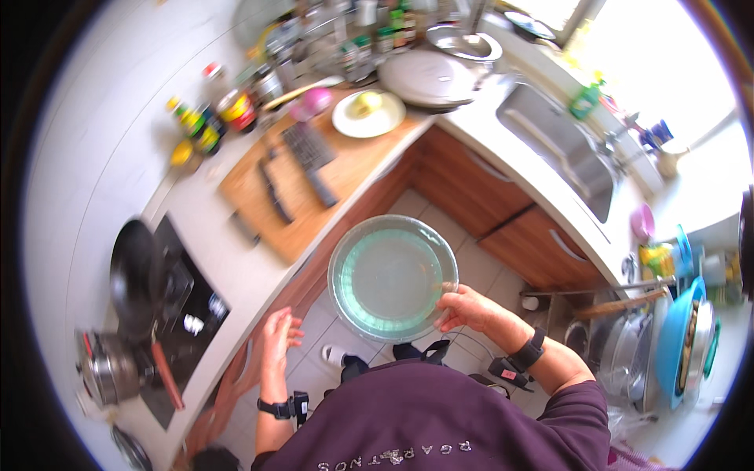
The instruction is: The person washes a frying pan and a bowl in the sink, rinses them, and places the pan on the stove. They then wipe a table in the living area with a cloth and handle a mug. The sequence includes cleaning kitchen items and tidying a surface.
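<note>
My right hand (pixel 462 309) grips the right rim of a round, translucent greenish basin (pixel 392 279), held over the floor in front of me. Nothing is in my left hand (pixel 280 338), raised left of the basin with its fingers apart. Ahead on the counter, a wooden cutting board (pixel 353 168) carries a cleaver (pixel 309 162), a dark-handled knife (pixel 274 191) and a white plate (pixel 382 120) with a pale yellowish peeled item (pixel 367 103). Purple onions (pixel 317 101) sit at the board's far edge.
A stove with a black wok (pixel 135 271) and a steel pot (pixel 109 371) is at left. Sauce bottles (pixel 235 109) line the wall. A large round lid (pixel 427 79) lies near the steel sink (pixel 559 141). Blue basins (pixel 674 347) and a dish rack stand at right.
</note>
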{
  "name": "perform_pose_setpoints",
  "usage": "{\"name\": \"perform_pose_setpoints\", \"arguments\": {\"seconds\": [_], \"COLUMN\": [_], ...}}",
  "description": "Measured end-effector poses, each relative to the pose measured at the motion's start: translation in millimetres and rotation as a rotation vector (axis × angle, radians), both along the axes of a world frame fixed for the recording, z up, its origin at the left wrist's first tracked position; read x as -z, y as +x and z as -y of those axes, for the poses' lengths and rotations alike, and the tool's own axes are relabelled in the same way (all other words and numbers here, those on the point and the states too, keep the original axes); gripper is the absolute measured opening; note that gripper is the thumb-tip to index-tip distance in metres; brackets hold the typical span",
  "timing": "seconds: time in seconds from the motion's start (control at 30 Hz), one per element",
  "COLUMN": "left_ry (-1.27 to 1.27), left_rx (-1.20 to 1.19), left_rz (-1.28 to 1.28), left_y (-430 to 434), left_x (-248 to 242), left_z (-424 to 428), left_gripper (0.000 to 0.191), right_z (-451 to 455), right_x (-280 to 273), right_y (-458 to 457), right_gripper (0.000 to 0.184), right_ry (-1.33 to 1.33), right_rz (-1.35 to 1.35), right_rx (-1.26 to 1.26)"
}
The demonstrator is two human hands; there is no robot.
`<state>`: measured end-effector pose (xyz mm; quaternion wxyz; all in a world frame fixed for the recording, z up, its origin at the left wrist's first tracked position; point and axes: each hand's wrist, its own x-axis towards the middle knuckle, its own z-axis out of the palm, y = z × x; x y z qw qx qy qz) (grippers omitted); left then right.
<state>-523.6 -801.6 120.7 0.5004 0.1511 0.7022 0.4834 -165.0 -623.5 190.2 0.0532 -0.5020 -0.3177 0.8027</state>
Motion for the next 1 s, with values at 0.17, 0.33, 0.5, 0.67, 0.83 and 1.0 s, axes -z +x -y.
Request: {"name": "perform_pose_setpoints", "arguments": {"seconds": [0.17,0.33,0.5,0.67,0.83,1.0], "left_ry": [-0.017,0.075,0.054,0.068,0.059,0.085], "left_rx": [0.129,0.292,0.467,0.568,0.727,0.911], "left_rz": [-0.009,0.017,0.019,0.075,0.074,0.092], "left_y": [50.6,89.5,132.7,178.6,233.7,295.1], "left_x": [-10.6,-17.9,-21.9,-9.0,-8.0,-24.0], "left_z": [-86.0,-173.8,-268.5,-375.8,-485.5,-566.1], "left_gripper": [0.031,0.033,0.034,0.033,0.036,0.040], "right_z": [-20.8,-50.4,-101.9,-160.3,-223.8,-305.5], "right_x": [-6.7,-6.0,-6.2,-3.4,-11.2,0.9], "right_y": [114.2,200.3,268.8,325.5,374.9,415.6], "right_gripper": [0.039,0.026,0.023,0.022,0.022,0.026], "right_ry": [0.089,0.127,0.153,0.189,0.128,0.113], "right_rz": [0.062,0.084,0.061,0.173,0.287,0.452], "right_rx": [0.296,0.591,0.833,0.982,1.076,0.971]}}
